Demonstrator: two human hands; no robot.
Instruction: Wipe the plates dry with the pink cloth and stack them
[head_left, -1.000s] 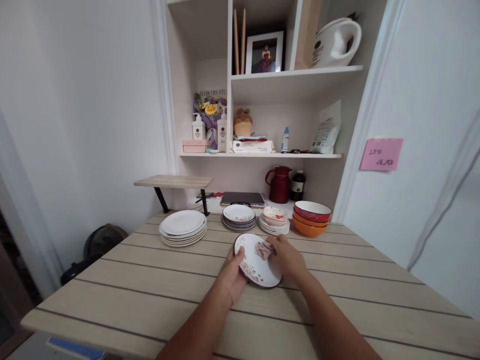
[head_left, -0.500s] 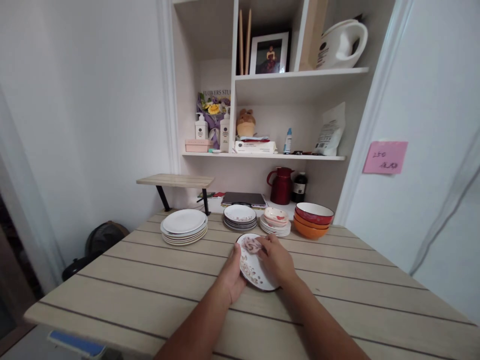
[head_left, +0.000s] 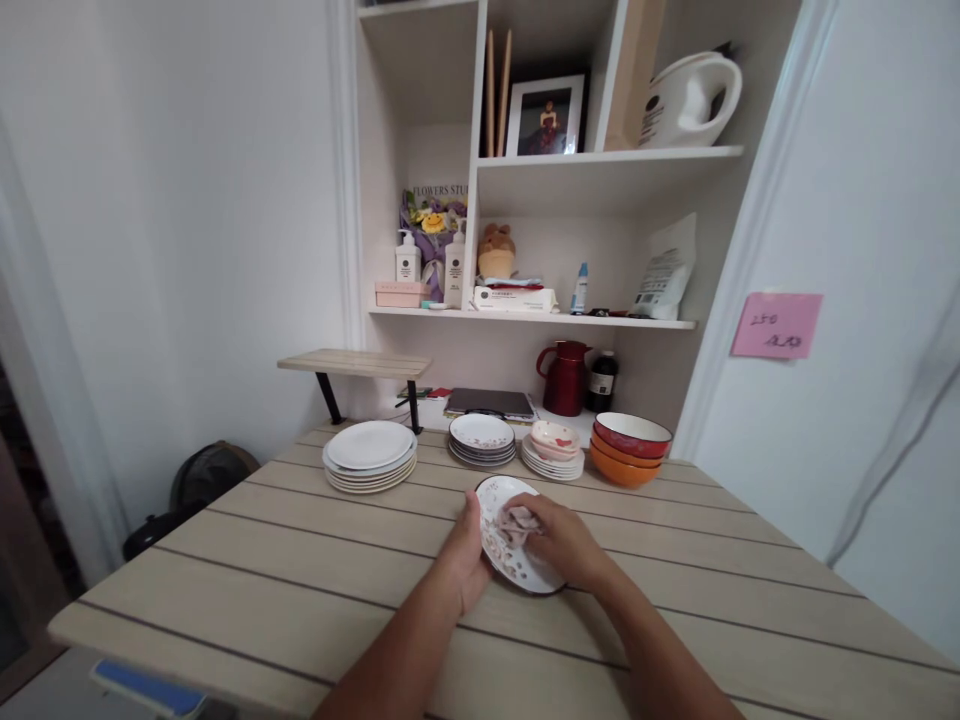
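A white plate (head_left: 499, 492) with a dark rim and a brownish flower print is tilted above the tabletop. My left hand (head_left: 466, 555) grips its left edge, thumb along the rim and fingers partly hidden underneath. Bunched in my right hand (head_left: 566, 540) is a pale pinkish cloth (head_left: 517, 525), pressed against the middle of the plate's face. The fingers of the right hand are closed around the cloth. Behind the hands stands a stack of matching flowered plates (head_left: 481, 432).
Larger white plates (head_left: 370, 445) are stacked at left. Small bowls with a heart (head_left: 556, 437) sit on small white plates (head_left: 553, 467); red and orange bowls (head_left: 630, 445) are nested at right. Behind are a raised wooden stand (head_left: 355, 364), a laptop-like slab (head_left: 490, 403) and a red jug (head_left: 565, 378).
My right hand has moved the cloth from the plate's upper part down toward its middle. The left hand keeps hold of the plate. The camera view has shifted slightly.
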